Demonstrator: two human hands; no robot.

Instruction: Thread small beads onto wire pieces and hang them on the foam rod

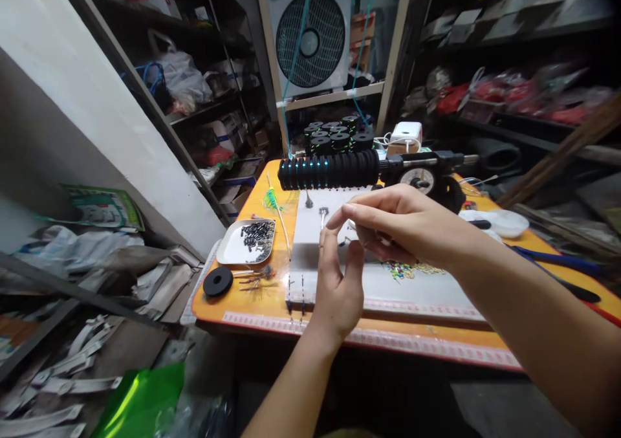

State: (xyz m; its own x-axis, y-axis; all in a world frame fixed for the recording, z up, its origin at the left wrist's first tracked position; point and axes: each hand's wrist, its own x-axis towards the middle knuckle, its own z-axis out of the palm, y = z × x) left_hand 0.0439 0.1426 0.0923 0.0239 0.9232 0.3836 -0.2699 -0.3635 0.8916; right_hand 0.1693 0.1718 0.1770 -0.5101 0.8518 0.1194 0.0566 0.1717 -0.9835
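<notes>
My left hand (339,289) is raised over the white board (310,231), fingers bent upward, with its fingertips close to those of my right hand (388,221). Thumb and index finger of my right hand come together in a pinch; whatever lies between them is too small to name. Just behind the fingertips, a small pale stick with a dark brush-like end (323,212) shows on the board. Small colored beads (402,270) lie on the board under my right hand. What my left fingertips touch is hard to make out.
A white tray (228,250) of black pieces and a black foam ring (218,283) are at the left. A black ribbed roller (330,170) spans the back. Blue-handled pliers (557,260) lie right, near white dishes (509,223).
</notes>
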